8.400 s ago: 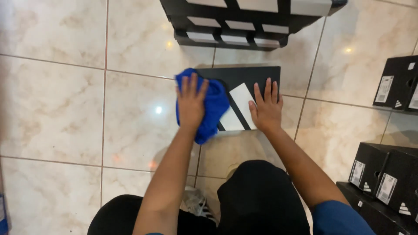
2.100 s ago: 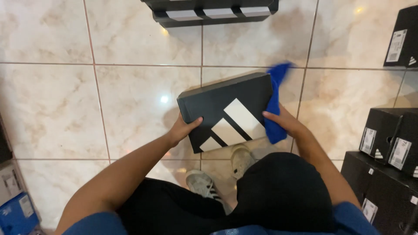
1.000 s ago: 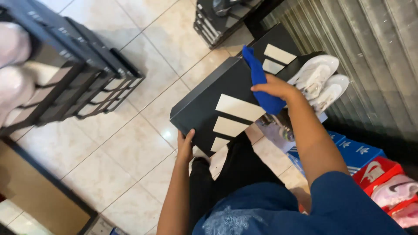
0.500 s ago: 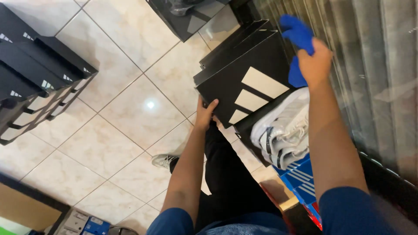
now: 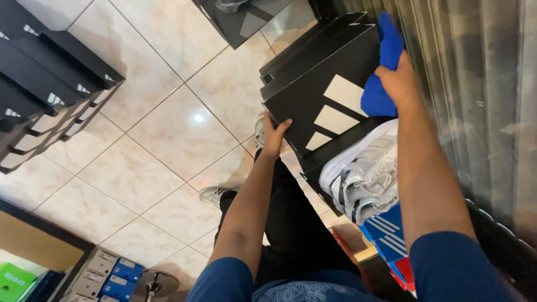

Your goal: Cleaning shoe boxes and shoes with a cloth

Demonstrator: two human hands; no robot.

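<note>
- Head view, the only one I've got: I'm holding the black shoebox (image 5: 327,92) up against the stack of black boxes (image 5: 313,42) by the ribbed metal shutter (image 5: 475,95). By my guess it's nearly placed but not let go, since both hands are on it.
- My left hand (image 5: 272,132) is curled around the shoebox's near lower corner, fingers gripping the edge.
- My right hand (image 5: 398,81) is on the shoebox's far side, closed around a blue cloth (image 5: 382,67) bunched against the lid.
- The lid looks clean to me, so I'd say the wiping part is done. What's left is settling the shoebox and taking my hands off.
- Looks: matte black cardboard, three slanted white stripes on the lid, corners sharp, no dents I can see.
- Just below the shoebox there's an open box with a pair of silver-white sneakers (image 5: 363,176), and under that a blue box (image 5: 386,232).
- Well left of the shoebox, across the tiled floor (image 5: 168,134), there's another row of black boxes (image 5: 50,95).
</note>
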